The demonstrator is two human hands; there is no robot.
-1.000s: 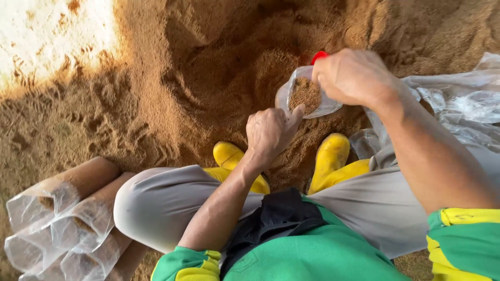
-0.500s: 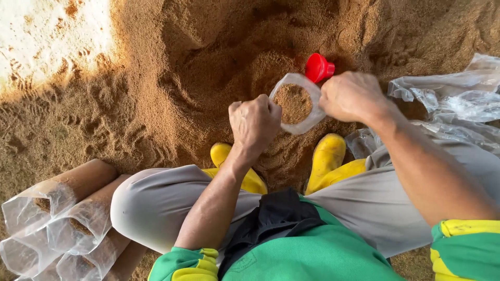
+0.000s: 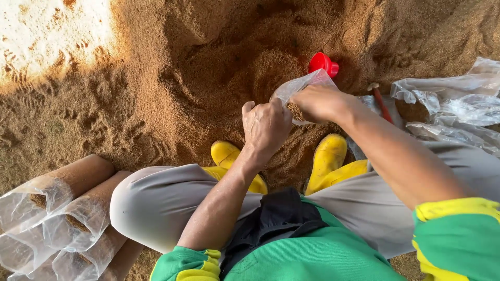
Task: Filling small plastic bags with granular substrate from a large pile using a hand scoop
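Sawdust-like brown substrate (image 3: 208, 78) is covering the whole floor, heaped at 12 o'clock and lit pale at 10 o'clock. Grey trousers and yellow boots (image 3: 327, 161) are showing the person crouching over it.

Compared with a second ago, the clear plastic bag (image 3: 304, 86) is sitting lower and closer to the body: it was raised at 1 o'clock with its round mouth open and brown fill visible, and now the mouth is being gathered and flattened between both hands. The red cup (image 3: 323, 63), earlier mostly hidden behind the right hand, is now lying in plain view on the heap at 12 o'clock, just beyond the bag. Judging by this, filling is looking finished and closing of the bag is under way.

Filled bags (image 3: 62, 208), long and rolled with open plastic collars, are lying stacked at 8 o'clock, well apart from the hands. Crumpled empty plastic (image 3: 453, 104) is lying at 3 o'clock beside a thin red-handled tool (image 3: 382, 104).

Right hand (image 3: 319, 103) is curling closed, pinching the bag's rim from above. Left hand (image 3: 266, 127) is half closed just beside it at 9 o'clock; its fingers are turned under, so whether they are gripping the plastic I cannot tell.
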